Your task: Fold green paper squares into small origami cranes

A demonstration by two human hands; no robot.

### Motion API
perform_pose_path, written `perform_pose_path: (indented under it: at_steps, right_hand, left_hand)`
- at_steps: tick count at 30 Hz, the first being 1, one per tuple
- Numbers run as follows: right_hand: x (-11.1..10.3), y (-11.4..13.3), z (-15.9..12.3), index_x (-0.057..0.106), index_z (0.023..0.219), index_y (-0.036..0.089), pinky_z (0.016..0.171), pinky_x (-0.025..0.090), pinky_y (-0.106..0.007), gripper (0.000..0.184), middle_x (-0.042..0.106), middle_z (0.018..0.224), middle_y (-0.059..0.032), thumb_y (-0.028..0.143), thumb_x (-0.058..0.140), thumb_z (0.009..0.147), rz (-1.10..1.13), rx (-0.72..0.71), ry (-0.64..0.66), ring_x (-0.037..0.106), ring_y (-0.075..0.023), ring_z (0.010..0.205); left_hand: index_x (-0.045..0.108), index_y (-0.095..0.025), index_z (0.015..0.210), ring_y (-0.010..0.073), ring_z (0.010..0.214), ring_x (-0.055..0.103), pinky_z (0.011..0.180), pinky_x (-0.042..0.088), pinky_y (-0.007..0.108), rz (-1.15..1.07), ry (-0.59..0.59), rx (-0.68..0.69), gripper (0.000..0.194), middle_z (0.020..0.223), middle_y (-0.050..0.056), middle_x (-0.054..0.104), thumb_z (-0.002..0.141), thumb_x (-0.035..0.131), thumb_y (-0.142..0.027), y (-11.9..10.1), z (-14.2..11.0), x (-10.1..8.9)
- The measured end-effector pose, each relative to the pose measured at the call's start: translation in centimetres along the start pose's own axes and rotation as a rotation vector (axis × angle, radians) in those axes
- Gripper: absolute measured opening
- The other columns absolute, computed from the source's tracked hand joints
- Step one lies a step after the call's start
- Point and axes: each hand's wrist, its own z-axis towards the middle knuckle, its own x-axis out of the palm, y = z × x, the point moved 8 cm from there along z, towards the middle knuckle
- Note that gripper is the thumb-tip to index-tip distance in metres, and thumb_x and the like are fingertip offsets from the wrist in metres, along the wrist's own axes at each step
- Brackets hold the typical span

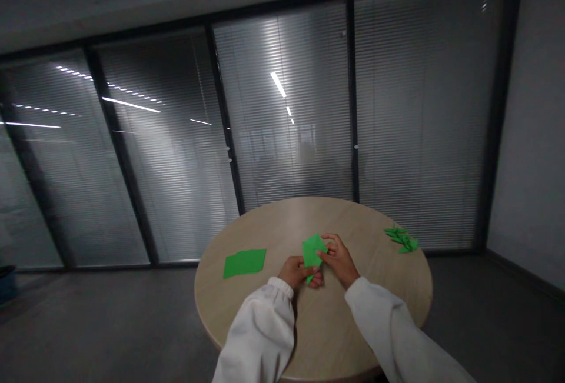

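A green sheet of paper [313, 250], partly folded, is held up just above the round wooden table [273, 224] by both hands. My left hand [296, 272] pinches its lower edge with closed fingers. My right hand [338, 258] grips its right side, fingers curled onto the paper. Both arms wear white sleeves.
A flat stack of green paper [244, 263] lies on the table to the left of my hands. Several folded green paper pieces [402, 238] sit near the table's right edge. Glass walls with shut blinds [282, 124] stand behind the table. Grey floor surrounds it.
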Motion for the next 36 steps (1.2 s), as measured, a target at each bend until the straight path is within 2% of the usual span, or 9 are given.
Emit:
perform_pose_path:
  at_steps: [5, 10, 16, 19, 23, 26, 29, 32, 36]
  right_hand:
    - [0.5, -1.0, -0.1, 0.043, 0.104, 0.022, 0.065, 0.049, -0.031, 0.057, 0.061, 0.064, 0.0041, 0.034, 0.073, 0.058, 0.016, 0.079, 0.06, 0.062, -0.0166, 0.062]
    - [0.2, -1.7, 0.0, 0.047, 0.099, 0.02, 0.068, 0.048, -0.032, 0.054, 0.065, 0.064, 0.0026, 0.033, 0.076, 0.055, 0.029, 0.104, 0.055, 0.063, -0.0172, 0.064]
    - [0.2, -2.3, 0.0, 0.047, 0.099, 0.02, 0.064, 0.047, -0.029, 0.054, 0.065, 0.064, 0.0034, 0.029, 0.076, 0.054, 0.04, 0.138, 0.062, 0.062, -0.016, 0.062]
    - [-0.7, -1.9, 0.2, 0.048, 0.094, 0.021, 0.062, 0.045, -0.028, 0.05, 0.064, 0.062, 0.0034, 0.031, 0.076, 0.054, 0.002, 0.12, -0.016, 0.061, -0.0161, 0.059]
    - [-2.8, -1.5, 0.4, 0.049, 0.091, 0.02, 0.064, 0.045, -0.03, 0.049, 0.067, 0.067, 0.0002, 0.038, 0.076, 0.054, 0.001, 0.095, -0.207, 0.062, -0.0188, 0.065]
    - [-3.3, -1.5, 0.4, 0.05, 0.094, 0.02, 0.065, 0.045, -0.03, 0.052, 0.067, 0.069, -0.0009, 0.041, 0.075, 0.054, 0.019, 0.068, -0.255, 0.062, -0.0195, 0.068]
    - [-2.8, -1.6, 0.5, 0.05, 0.099, 0.02, 0.066, 0.045, -0.029, 0.054, 0.067, 0.07, -0.001, 0.042, 0.074, 0.056, 0.043, 0.063, -0.222, 0.062, -0.0185, 0.068]
    - [-1.3, -2.0, 0.5, 0.053, 0.103, 0.019, 0.064, 0.045, -0.029, 0.057, 0.066, 0.068, 0.0001, 0.042, 0.075, 0.056, 0.077, 0.107, -0.094, 0.061, -0.0172, 0.066]
    - [0.2, -2.2, 0.3, 0.063, 0.081, 0.016, 0.063, 0.046, -0.03, 0.043, 0.067, 0.066, -0.0025, 0.043, 0.077, 0.051, 0.049, 0.147, 0.043, 0.061, -0.0182, 0.063]
  left_hand:
    - [0.064, -0.008, 0.076, 0.0205, 0.059, 0.064, 0.061, 0.05, 0.031, -0.033, -0.127, 0.076, 0.049, 0.059, 0.005, 0.067, 0.044, 0.08, -0.042, -1.3, -0.2, -0.9]
    - [0.065, -0.008, 0.074, 0.0196, 0.058, 0.064, 0.058, 0.05, 0.03, -0.005, -0.125, 0.079, 0.044, 0.058, 0.006, 0.067, 0.047, 0.078, -0.041, -1.7, -0.5, -0.9]
    - [0.064, -0.008, 0.073, 0.0204, 0.058, 0.064, 0.06, 0.05, 0.031, 0.013, -0.112, 0.064, 0.041, 0.057, 0.006, 0.066, 0.049, 0.078, -0.038, -1.3, -0.4, -0.7]
    - [0.063, -0.009, 0.071, 0.0198, 0.056, 0.064, 0.058, 0.05, 0.031, 0.003, -0.118, 0.072, 0.039, 0.058, 0.006, 0.067, 0.049, 0.078, -0.037, -1.2, -0.4, -0.6]
    - [0.061, -0.01, 0.068, 0.0192, 0.055, 0.064, 0.057, 0.05, 0.03, -0.013, -0.103, 0.068, 0.038, 0.059, 0.006, 0.067, 0.048, 0.078, -0.037, -1.3, -0.5, -0.2]
    - [0.06, -0.01, 0.067, 0.0182, 0.053, 0.063, 0.055, 0.05, 0.029, -0.028, -0.115, 0.09, 0.039, 0.058, 0.005, 0.067, 0.048, 0.078, -0.038, -1.7, -0.6, -0.1]
    - [0.06, -0.009, 0.066, 0.0181, 0.053, 0.063, 0.054, 0.049, 0.029, -0.018, -0.134, 0.099, 0.04, 0.058, 0.006, 0.066, 0.048, 0.078, -0.04, -1.8, -0.6, -0.3]
    - [0.061, -0.009, 0.068, 0.0189, 0.055, 0.063, 0.056, 0.049, 0.03, -0.006, -0.134, 0.091, 0.043, 0.057, 0.006, 0.066, 0.047, 0.077, -0.043, -1.8, -0.6, -0.5]
    - [0.062, -0.009, 0.069, 0.0211, 0.059, 0.064, 0.06, 0.05, 0.032, 0.006, -0.094, 0.069, 0.046, 0.055, 0.003, 0.064, 0.044, 0.078, -0.045, -1.5, -0.5, -0.4]
